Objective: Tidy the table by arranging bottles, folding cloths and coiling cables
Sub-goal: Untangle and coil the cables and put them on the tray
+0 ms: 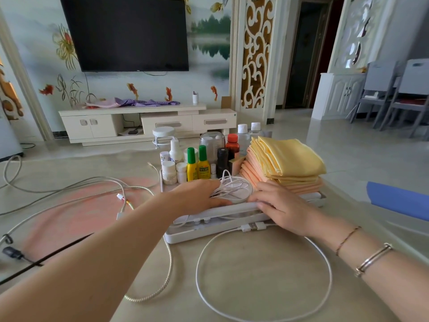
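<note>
Several loose cables (99, 182) on beige table (255, 263); television (126, 33) on wall.

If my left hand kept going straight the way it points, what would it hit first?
Probably the stack of folded cloths: the left hand holds the coiled white cable and points right and away, though depth is unclear.

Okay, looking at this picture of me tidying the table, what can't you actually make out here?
Head view only:
- Left hand fingertips: buried under the coiled white cable, so the grip is unclear.
- Bottle labels: print too small to read.
- Back bottles: lower parts hidden by the front bottles and the cloth stack.
- Tray contents: covered by both hands; right hand.
- Black cable: cut off at the left edge.
</note>
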`<state>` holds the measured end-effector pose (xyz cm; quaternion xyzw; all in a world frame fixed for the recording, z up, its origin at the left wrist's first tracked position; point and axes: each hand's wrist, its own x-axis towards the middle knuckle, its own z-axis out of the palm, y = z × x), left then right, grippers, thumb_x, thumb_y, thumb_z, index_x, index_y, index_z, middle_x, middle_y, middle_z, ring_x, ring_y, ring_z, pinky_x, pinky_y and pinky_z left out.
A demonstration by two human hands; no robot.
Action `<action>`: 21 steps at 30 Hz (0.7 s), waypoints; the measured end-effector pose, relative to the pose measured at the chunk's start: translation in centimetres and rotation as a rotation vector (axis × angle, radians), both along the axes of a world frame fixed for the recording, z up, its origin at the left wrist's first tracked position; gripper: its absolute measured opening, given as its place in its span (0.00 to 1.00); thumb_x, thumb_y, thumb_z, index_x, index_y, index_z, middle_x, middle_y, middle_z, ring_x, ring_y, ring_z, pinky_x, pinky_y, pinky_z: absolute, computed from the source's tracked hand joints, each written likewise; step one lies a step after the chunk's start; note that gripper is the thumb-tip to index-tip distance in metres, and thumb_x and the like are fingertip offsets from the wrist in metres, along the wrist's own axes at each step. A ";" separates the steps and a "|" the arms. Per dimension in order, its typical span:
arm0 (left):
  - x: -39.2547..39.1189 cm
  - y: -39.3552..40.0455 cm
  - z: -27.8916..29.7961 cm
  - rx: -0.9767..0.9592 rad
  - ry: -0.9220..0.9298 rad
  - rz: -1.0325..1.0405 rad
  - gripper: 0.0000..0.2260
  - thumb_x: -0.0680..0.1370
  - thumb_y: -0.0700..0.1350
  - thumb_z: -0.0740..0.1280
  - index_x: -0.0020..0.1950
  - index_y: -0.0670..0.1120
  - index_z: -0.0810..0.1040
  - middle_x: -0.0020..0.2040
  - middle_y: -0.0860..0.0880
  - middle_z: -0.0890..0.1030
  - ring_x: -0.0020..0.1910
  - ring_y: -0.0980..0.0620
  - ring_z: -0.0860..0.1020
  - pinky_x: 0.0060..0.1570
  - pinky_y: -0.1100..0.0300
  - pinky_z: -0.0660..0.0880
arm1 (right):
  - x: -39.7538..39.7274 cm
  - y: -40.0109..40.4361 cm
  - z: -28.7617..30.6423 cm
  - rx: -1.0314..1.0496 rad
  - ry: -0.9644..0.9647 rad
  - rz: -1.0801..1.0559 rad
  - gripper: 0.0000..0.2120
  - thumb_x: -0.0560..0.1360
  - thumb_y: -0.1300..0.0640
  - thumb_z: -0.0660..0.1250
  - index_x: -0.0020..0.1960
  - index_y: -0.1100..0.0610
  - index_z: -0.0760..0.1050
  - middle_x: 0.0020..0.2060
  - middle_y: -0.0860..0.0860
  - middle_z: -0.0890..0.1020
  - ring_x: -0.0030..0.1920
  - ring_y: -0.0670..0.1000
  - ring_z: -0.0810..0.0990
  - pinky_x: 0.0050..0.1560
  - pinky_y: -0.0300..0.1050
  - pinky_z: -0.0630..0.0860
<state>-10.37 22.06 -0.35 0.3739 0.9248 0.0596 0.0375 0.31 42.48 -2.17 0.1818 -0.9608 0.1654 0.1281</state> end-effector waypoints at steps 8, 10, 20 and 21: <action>0.5 -0.7 0.6 0.279 0.019 -0.061 0.30 0.68 0.64 0.69 0.60 0.50 0.64 0.49 0.52 0.74 0.45 0.52 0.73 0.48 0.57 0.76 | 0.9 -0.4 -0.4 0.035 0.122 -0.049 0.12 0.80 0.59 0.59 0.57 0.53 0.79 0.44 0.40 0.70 0.48 0.42 0.67 0.49 0.35 0.66; 0.8 -1.2 1.1 0.274 0.064 -0.066 0.27 0.69 0.66 0.65 0.62 0.52 0.67 0.56 0.54 0.73 0.50 0.55 0.72 0.52 0.59 0.74 | 1.2 -0.5 -0.6 0.062 0.153 -0.074 0.13 0.81 0.57 0.57 0.58 0.54 0.79 0.44 0.41 0.70 0.49 0.44 0.67 0.50 0.40 0.68; 4.7 -6.1 0.8 0.269 0.058 -0.091 0.27 0.72 0.73 0.50 0.68 0.66 0.68 0.71 0.65 0.66 0.70 0.61 0.64 0.72 0.50 0.61 | 2.4 -1.1 -0.6 0.108 0.140 -0.165 0.09 0.81 0.56 0.59 0.56 0.53 0.76 0.47 0.43 0.73 0.51 0.47 0.71 0.52 0.45 0.71; 5.0 -6.1 0.3 0.219 0.045 -0.093 0.27 0.73 0.72 0.50 0.70 0.66 0.65 0.73 0.64 0.62 0.72 0.60 0.60 0.73 0.50 0.57 | 2.4 -1.1 -0.5 0.098 0.115 -0.185 0.08 0.81 0.55 0.58 0.53 0.52 0.75 0.47 0.43 0.73 0.51 0.46 0.70 0.53 0.45 0.71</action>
